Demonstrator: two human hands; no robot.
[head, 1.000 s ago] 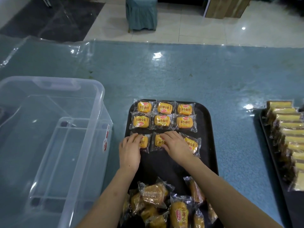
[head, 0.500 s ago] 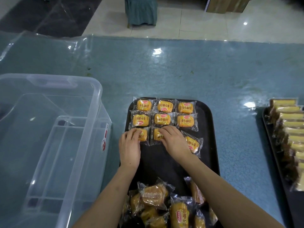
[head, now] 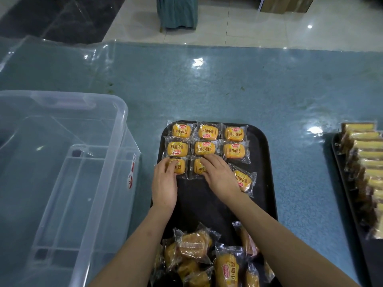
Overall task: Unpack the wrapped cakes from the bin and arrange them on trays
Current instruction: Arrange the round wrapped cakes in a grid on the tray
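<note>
Two rows laid on tray point(head: 263, 141); third row pressed flat by extended fingers point(head: 209, 160); pile point(head: 199, 251) left unsorted.

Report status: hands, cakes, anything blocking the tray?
Left hand and right hand each press flat on a yellow wrapped cake in row three. Third cake askew. Black plastic tray unobstructed; loose pile near edge.

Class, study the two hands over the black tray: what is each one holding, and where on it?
Neither lifts anything. The left hand rests its fingers on a wrapped cake's left end; the right hand presses the neighbouring cake from above.
</note>
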